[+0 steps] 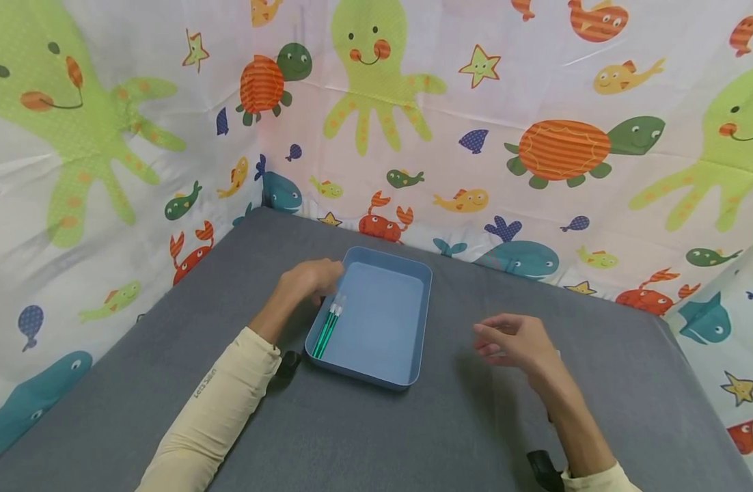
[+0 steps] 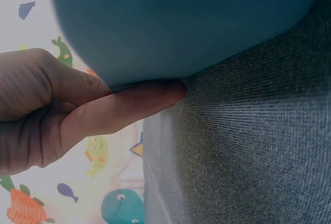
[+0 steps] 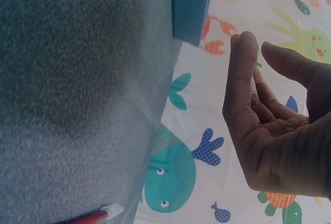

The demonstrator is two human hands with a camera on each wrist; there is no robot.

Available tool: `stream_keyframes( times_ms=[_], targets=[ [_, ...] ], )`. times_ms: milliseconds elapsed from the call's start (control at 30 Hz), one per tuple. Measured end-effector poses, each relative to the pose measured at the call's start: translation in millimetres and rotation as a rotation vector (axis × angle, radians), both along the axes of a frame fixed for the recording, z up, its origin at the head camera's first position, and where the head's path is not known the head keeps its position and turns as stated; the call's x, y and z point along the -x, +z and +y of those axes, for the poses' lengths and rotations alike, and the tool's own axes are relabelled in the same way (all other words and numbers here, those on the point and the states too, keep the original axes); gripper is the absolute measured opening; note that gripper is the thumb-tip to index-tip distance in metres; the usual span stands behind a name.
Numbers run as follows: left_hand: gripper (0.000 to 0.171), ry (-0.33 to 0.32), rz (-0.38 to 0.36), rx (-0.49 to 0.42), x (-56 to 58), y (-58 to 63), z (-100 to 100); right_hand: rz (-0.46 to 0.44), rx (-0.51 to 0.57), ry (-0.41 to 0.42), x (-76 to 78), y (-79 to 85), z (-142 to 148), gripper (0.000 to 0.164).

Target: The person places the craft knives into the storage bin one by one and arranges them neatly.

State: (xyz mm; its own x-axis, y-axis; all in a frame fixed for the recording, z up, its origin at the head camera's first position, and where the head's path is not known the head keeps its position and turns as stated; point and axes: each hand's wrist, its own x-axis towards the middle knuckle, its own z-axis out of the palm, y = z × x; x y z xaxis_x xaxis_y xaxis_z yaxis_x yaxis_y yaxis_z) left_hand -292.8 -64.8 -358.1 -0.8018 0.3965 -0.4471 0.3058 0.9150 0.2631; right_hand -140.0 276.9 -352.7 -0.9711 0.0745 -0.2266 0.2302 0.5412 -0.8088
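A shallow blue tray (image 1: 385,321) lies on the grey cloth. Two slim green pens (image 1: 326,335) with whitish ends rest side by side along its left side. My left hand (image 1: 315,277) grips the tray's left wall near the far end; in the left wrist view a finger (image 2: 129,107) reaches beneath the blue tray (image 2: 155,27). To the right of the tray, my right hand (image 1: 514,342) hovers above the cloth, fingers loosely bent and nothing held. A red pen (image 3: 95,216) with a white end shows in the right wrist view, largely hidden by the right forearm in the head view.
Grey cloth (image 1: 352,437) covers the table. A white curtain (image 1: 438,123) printed with sea animals stands behind and along both sides, meeting the table's edges. Dark wrist cameras (image 1: 544,470) sit at both sleeves.
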Motion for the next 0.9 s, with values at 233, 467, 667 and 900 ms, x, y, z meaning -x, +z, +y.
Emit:
stream_keyframes(
  times_ms=[233, 467, 667, 900],
  targets=[
    [0.037, -0.005, 0.01, -0.007, -0.4, -0.2, 0, -0.007, -0.004, -0.003, -3.5, 0.7, 7, 0.05],
    [0.04, -0.01, 0.013, -0.002, 0.2, -0.5, 0, -0.018, -0.006, -0.019, -6.6, 0.1, 14, 0.052],
    [0.042, -0.002, 0.009, -0.002, 0.4, -0.8, 0, -0.037, 0.008, -0.033, -6.2, -0.7, 22, 0.053],
    [0.045, 0.014, 0.01, -0.007, -0.8, -1.8, -1, -0.055, 0.02, -0.046, -8.3, -0.8, 28, 0.055]
  ],
)
